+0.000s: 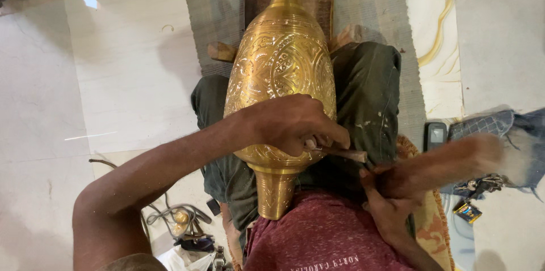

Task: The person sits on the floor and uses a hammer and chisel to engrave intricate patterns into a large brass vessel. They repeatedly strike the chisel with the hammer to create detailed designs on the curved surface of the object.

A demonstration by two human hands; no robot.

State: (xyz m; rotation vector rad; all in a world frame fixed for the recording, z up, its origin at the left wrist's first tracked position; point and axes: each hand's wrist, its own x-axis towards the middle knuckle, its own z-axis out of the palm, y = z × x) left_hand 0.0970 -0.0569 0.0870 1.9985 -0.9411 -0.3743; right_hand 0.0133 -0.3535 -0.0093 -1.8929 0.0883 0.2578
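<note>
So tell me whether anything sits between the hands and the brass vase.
Nothing visible for the left hand: it rests on the vase, holding a thin tool against it. The right hand, blurred, is off the vase, beside the tool's end.

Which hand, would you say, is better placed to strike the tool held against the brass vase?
Probably the right hand: it grips a blurred stick beside the tool, while the left hand pins that tool to the vase.

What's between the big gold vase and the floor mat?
In the head view, the person's legs in dark green trousers lie between the engraved brass vase and the grey woven mat.
</note>
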